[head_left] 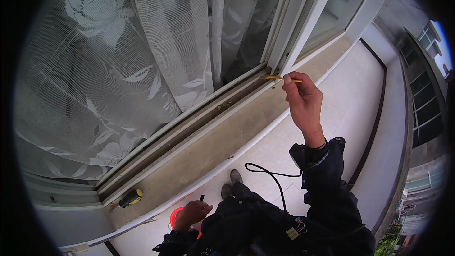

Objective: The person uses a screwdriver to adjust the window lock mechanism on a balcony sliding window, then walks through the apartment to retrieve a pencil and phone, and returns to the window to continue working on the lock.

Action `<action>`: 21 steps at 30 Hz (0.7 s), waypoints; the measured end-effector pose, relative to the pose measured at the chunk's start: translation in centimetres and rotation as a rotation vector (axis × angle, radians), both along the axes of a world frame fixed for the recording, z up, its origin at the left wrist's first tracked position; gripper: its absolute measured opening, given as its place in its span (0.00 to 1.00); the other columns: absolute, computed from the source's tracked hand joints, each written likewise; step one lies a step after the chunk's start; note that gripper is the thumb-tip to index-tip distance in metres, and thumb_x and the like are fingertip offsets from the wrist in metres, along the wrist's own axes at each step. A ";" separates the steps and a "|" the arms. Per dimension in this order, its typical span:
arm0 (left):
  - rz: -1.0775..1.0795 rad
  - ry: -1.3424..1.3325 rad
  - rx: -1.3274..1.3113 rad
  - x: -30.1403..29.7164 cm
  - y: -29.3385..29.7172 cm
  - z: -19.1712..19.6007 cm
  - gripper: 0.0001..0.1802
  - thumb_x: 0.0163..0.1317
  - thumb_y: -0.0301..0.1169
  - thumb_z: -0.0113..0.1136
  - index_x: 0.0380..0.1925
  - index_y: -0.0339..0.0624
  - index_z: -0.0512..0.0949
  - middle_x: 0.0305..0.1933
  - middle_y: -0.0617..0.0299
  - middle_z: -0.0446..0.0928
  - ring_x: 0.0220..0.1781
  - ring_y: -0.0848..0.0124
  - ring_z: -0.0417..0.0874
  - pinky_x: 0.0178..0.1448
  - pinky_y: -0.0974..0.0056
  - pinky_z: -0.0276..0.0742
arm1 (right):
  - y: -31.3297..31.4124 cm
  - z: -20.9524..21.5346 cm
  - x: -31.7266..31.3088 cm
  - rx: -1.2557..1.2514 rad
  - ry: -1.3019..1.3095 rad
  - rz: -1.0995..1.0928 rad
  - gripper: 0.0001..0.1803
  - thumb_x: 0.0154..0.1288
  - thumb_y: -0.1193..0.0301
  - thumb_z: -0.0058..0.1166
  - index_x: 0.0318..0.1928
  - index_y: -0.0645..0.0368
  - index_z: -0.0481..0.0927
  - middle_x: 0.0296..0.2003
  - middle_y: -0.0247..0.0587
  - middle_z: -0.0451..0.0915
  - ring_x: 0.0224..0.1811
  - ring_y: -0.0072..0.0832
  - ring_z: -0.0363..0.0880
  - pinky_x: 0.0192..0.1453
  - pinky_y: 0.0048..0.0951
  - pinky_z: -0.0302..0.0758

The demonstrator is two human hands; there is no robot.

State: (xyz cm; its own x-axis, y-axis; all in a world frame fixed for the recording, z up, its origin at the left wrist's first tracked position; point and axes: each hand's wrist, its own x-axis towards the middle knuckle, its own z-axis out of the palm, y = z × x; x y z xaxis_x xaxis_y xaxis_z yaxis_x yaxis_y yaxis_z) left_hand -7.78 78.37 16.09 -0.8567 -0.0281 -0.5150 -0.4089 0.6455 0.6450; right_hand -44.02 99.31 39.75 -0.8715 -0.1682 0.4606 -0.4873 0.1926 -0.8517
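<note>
My right hand [304,102] is closed in a pinch on a slim yellow-handled tool [275,77], which looks like a small brush. Its tip reaches the dirty sliding-window track [222,106], beside the white frame of the sliding sash [303,28]. Dark debris lies along the track. My left hand [193,213] is low, over a red bucket [175,216], its fingers closed round something with a short black end [202,198] sticking up. The rest of that thing is hidden.
White lace curtains [166,38] hang behind the track. A stubby black-and-yellow handle [131,198] lies on the beige sill [199,161] at the left. A black cord [277,175] loops near my right sleeve. A low wall [388,137] with a dark strip runs along the right.
</note>
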 end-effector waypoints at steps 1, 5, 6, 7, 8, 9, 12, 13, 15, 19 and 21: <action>0.037 -0.014 0.001 0.3 0.1 -0.4 0.20 0.65 0.47 0.58 0.36 0.43 0.88 0.33 0.51 0.86 0.37 0.52 0.86 0.43 0.54 0.79 | -0.5 0.3 -1.2 0.103 0.097 0.025 0.12 0.74 0.65 0.59 0.45 0.64 0.81 0.27 0.34 0.81 0.26 0.18 0.75 0.31 0.22 0.72; 0.178 0.055 0.025 1.0 0.5 -0.7 0.17 0.64 0.45 0.59 0.35 0.43 0.86 0.30 0.50 0.84 0.34 0.54 0.85 0.41 0.56 0.78 | -4.0 0.4 -4.9 0.364 0.396 0.014 0.08 0.67 0.73 0.59 0.41 0.63 0.75 0.31 0.55 0.82 0.29 0.54 0.81 0.33 0.44 0.78; 0.151 0.064 0.024 1.1 0.6 -0.7 0.17 0.64 0.44 0.60 0.34 0.42 0.86 0.30 0.50 0.84 0.33 0.54 0.85 0.40 0.57 0.78 | -4.6 0.3 -5.6 0.418 0.403 -0.009 0.08 0.67 0.73 0.58 0.41 0.63 0.75 0.31 0.55 0.82 0.29 0.54 0.82 0.32 0.45 0.78; 0.353 -0.114 0.111 1.1 0.6 -0.6 0.16 0.65 0.42 0.60 0.34 0.40 0.85 0.27 0.48 0.82 0.30 0.56 0.84 0.37 0.58 0.76 | -5.2 0.0 -6.3 0.470 0.427 -0.022 0.08 0.67 0.73 0.58 0.42 0.63 0.74 0.31 0.56 0.81 0.30 0.54 0.82 0.32 0.46 0.79; 0.348 -0.155 0.100 0.9 0.6 -0.7 0.17 0.65 0.43 0.60 0.35 0.39 0.85 0.28 0.48 0.82 0.32 0.56 0.85 0.39 0.57 0.77 | -5.7 -0.3 -6.8 0.523 0.451 -0.037 0.08 0.67 0.73 0.57 0.42 0.63 0.73 0.32 0.56 0.81 0.30 0.54 0.82 0.32 0.47 0.79; 0.329 -0.187 0.103 0.7 0.5 -0.8 0.19 0.66 0.44 0.60 0.35 0.37 0.85 0.30 0.47 0.83 0.35 0.55 0.86 0.40 0.57 0.78 | -5.9 -0.7 -7.1 0.577 0.462 -0.057 0.10 0.67 0.74 0.57 0.42 0.63 0.71 0.32 0.59 0.80 0.30 0.56 0.82 0.32 0.49 0.79; 0.321 -0.039 0.148 -0.3 0.1 -1.3 0.19 0.65 0.44 0.61 0.32 0.36 0.84 0.27 0.49 0.82 0.32 0.59 0.85 0.37 0.56 0.76 | -6.5 -1.8 -7.9 0.649 0.464 -0.071 0.11 0.66 0.73 0.57 0.42 0.65 0.70 0.31 0.61 0.80 0.30 0.57 0.82 0.32 0.50 0.79; 0.316 0.026 0.165 -0.5 0.0 -1.4 0.19 0.65 0.43 0.61 0.30 0.36 0.84 0.25 0.50 0.81 0.29 0.61 0.84 0.35 0.56 0.74 | -6.7 -2.2 -8.1 0.643 0.464 -0.051 0.10 0.67 0.74 0.56 0.42 0.65 0.70 0.30 0.61 0.80 0.30 0.58 0.81 0.32 0.50 0.78; 0.341 0.001 0.159 -0.8 -0.6 -1.4 0.20 0.65 0.44 0.61 0.30 0.36 0.84 0.26 0.50 0.82 0.30 0.61 0.85 0.37 0.56 0.76 | -7.3 -2.7 -8.3 0.621 0.460 -0.019 0.09 0.67 0.76 0.56 0.43 0.65 0.69 0.28 0.60 0.79 0.29 0.59 0.79 0.32 0.50 0.76; 0.297 -0.028 0.073 -0.4 -1.9 -1.2 0.20 0.65 0.46 0.62 0.31 0.38 0.86 0.28 0.51 0.84 0.33 0.62 0.86 0.40 0.58 0.78 | -8.7 -3.2 -7.2 0.671 0.513 0.028 0.11 0.68 0.73 0.56 0.40 0.65 0.67 0.27 0.60 0.79 0.26 0.57 0.80 0.28 0.50 0.77; 0.280 -0.078 0.026 0.2 -2.5 -1.8 0.20 0.65 0.47 0.62 0.32 0.39 0.87 0.30 0.52 0.85 0.35 0.63 0.87 0.42 0.60 0.79 | -9.6 -3.2 -5.7 0.636 0.536 0.091 0.12 0.69 0.72 0.56 0.40 0.64 0.66 0.25 0.57 0.78 0.24 0.56 0.79 0.26 0.49 0.76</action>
